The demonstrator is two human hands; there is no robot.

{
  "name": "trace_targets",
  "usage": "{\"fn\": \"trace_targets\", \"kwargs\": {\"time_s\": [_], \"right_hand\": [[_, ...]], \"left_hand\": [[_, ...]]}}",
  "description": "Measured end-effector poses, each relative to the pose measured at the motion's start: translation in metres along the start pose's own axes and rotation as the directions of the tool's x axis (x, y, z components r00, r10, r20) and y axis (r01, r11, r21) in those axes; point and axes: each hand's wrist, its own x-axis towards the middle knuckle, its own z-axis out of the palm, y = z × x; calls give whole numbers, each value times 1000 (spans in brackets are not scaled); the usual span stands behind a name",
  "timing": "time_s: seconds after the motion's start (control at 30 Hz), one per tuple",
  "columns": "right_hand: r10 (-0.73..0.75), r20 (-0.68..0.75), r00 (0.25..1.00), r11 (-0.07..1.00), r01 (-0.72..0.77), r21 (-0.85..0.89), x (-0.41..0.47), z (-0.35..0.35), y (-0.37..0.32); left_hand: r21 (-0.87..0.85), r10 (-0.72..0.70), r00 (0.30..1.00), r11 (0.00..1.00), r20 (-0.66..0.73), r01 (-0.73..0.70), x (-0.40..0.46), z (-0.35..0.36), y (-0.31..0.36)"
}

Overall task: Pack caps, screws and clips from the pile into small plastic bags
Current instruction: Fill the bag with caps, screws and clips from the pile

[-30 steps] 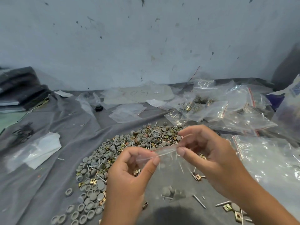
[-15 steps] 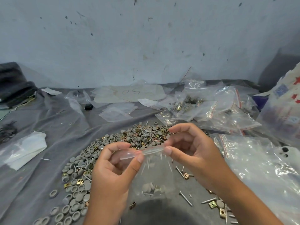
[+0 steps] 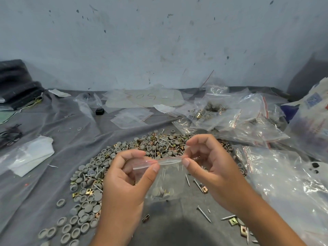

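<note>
Both hands up over the pile [image 3: 142, 153] now, and the small plastic bag [image 3: 159, 180] hangs between them. Left hand [image 3: 127, 176] pinches the zip strip [image 3: 159, 161] at its near end, thumb in front, fingers curled behind; right hand [image 3: 211, 167] pinches the far end the same way. Below the 2 pinches, caps [image 3: 160, 190] and a few screws sag in the bottom. That film looks thin, limp and slick, lightly loaded — so the stiffer strip is the place to hold, I'd say, pressing along it between the pinches.
</note>
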Motion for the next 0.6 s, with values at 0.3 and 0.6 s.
{"fn": "trace_targets", "kwargs": {"time_s": [0.3, 0.6], "right_hand": [[-56, -16, 998, 997, 56, -46, -1, 9, 3], [-144, -45, 989, 980, 135, -148, 0, 8, 0]], "left_hand": [[0, 24, 1000, 1000, 17, -24, 0, 0, 1], [284, 232, 969, 927, 85, -246, -4, 0, 2]]}}
